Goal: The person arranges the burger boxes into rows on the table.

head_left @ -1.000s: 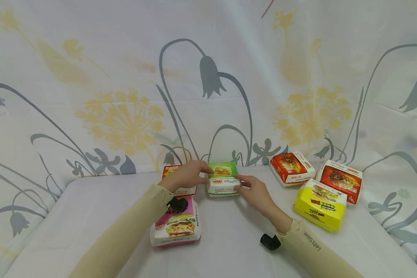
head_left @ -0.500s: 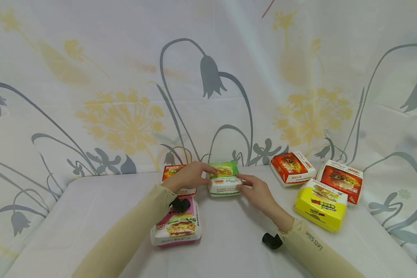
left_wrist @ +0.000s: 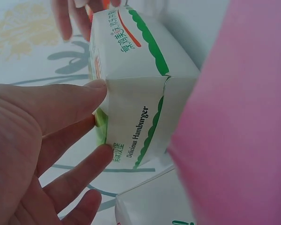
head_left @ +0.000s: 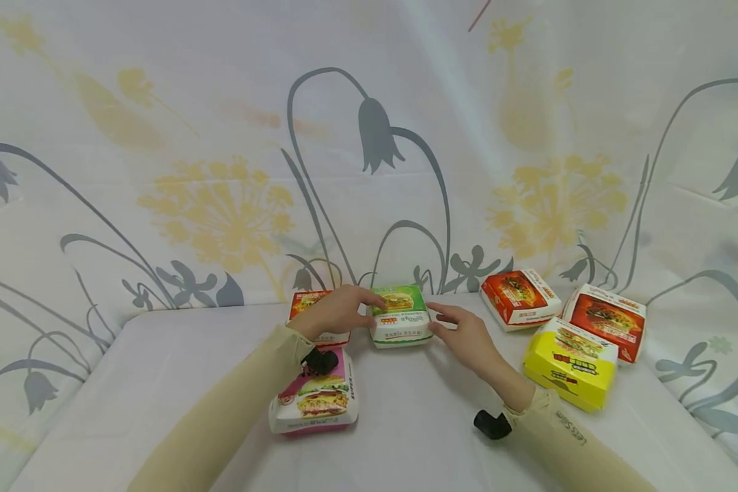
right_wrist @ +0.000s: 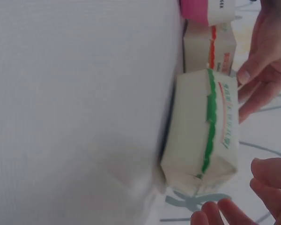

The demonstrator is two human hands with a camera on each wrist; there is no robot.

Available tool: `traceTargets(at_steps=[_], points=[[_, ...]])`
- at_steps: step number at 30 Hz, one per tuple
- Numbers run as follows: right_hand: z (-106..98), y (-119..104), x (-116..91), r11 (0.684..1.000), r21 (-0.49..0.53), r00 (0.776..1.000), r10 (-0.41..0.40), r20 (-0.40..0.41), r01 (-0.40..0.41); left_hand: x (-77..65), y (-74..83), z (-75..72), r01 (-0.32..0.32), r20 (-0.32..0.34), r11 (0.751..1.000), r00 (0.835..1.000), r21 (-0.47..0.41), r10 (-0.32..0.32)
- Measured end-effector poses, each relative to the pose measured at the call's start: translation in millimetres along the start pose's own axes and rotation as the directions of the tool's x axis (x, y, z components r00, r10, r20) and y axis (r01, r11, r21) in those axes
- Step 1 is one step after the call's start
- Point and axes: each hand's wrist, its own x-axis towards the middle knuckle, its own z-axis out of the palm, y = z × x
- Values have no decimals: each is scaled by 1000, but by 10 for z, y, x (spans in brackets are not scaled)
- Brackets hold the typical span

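A green-and-white hamburger box (head_left: 401, 326) sits flat at the back middle of the table. My left hand (head_left: 338, 312) is at its left side, thumb and fingertips touching the upper edge; the left wrist view shows the thumb at the corner of the box (left_wrist: 140, 112). My right hand (head_left: 467, 339) is just off the right side, fingers spread and holding nothing, with a gap to the box (right_wrist: 192, 122) in the right wrist view. Partly hidden behind my left wrist is a red hamburger box (head_left: 307, 299). A pink-and-white hamburger box (head_left: 321, 403) lies in front of it.
On the right side, two red-and-white hamburger boxes, one farther back (head_left: 519, 298) and one beside it (head_left: 605, 318), stand with a yellow hamburger box (head_left: 568, 362) in front. A flower-print cloth (head_left: 234, 137) hangs behind the white table (head_left: 178, 362).
My right hand has drawn away from the green box toward the right. My left hand stays at the box's left edge. The boxes keep their places, with the view shifted slightly.
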Motion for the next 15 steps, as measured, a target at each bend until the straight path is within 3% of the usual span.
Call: traceTargets(at_steps=[9,15], points=[[-494,-67,-193,997,-38,997,-72,-3,71,4,19,5,4,2,1000,1000,-17,-4],[-933,-7,-367,992,-113,998,-56,-43,50,-5,17,0,19,0,1000,1000,-21,-19]])
